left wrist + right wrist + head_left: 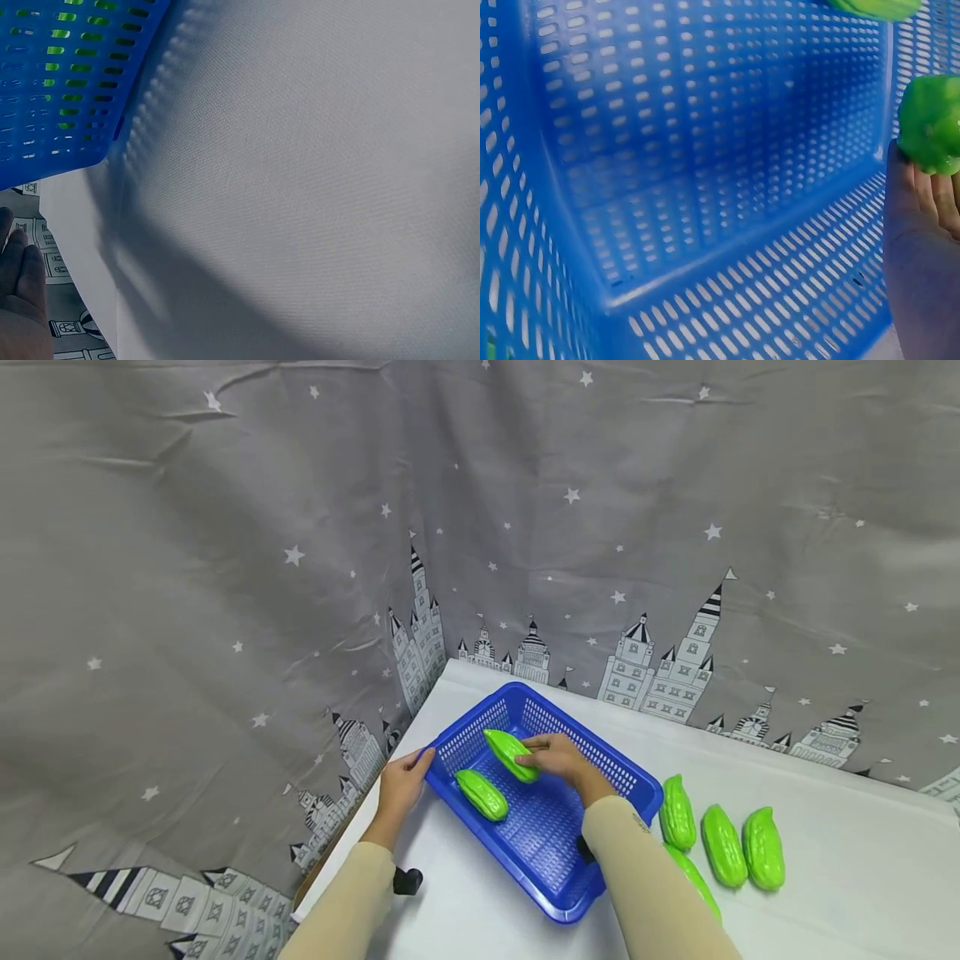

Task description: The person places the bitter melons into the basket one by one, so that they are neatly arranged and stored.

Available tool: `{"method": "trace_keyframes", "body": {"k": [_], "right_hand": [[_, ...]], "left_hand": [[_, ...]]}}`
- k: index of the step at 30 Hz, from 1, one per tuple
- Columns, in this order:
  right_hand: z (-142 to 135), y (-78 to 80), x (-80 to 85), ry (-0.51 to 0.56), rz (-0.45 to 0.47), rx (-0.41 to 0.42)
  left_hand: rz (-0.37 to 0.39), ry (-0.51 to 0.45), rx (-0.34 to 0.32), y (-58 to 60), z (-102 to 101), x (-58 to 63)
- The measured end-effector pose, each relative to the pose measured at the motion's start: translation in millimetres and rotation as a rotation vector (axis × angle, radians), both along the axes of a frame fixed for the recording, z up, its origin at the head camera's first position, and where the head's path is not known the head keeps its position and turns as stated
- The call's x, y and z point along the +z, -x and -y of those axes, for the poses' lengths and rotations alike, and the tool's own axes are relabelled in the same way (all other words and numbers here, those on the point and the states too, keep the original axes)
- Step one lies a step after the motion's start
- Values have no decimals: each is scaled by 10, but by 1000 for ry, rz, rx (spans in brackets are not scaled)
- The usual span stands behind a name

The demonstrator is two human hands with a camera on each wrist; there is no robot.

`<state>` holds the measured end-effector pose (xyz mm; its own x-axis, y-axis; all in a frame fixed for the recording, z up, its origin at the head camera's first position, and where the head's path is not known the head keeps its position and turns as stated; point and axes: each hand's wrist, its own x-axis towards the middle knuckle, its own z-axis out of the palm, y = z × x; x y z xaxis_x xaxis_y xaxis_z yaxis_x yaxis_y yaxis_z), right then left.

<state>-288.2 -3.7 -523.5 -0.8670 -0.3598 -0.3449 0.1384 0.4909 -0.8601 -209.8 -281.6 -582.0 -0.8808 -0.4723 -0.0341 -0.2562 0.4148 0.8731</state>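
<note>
I see my right hand (553, 757) curled round one bumpy green plastic bitter gourd (509, 753), holding it above the floor of the blue perforated plastic basket (480, 741), near its far end. In the right wrist view the gourd's knobbly end sits against my fingertips (934, 196), with the basket's slotted wall and floor filling the rest of the view. A second green bitter gourd (482, 794) already lies on the basket floor, just nearer me and to the left of the held one.

My left hand (402, 783) holds the basket's left rim, with the thumb on the edge (the left wrist view shows only loosely straight fingers (21, 264) beside the basket's corner, so I cannot tell how firmly it grips).

The basket sits on the white cloth-covered table (825, 893). To its right four more green bitter gourds (723, 845) lie side by side, one partly hidden behind my right sleeve.
</note>
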Motion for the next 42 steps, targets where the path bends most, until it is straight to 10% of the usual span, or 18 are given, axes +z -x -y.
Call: {"method": "trace_keyframes", "body": {"k": [15, 33, 42], "right_hand": [[301, -119, -357, -145, -58, 80], [390, -188, -339, -268, -107, 166], [383, -186, -302, -208, -122, 56]], "left_hand": [[-13, -22, 19, -15, -33, 33], [25, -30, 19, -33, -31, 52], [15, -23, 22, -39, -32, 58]]}}
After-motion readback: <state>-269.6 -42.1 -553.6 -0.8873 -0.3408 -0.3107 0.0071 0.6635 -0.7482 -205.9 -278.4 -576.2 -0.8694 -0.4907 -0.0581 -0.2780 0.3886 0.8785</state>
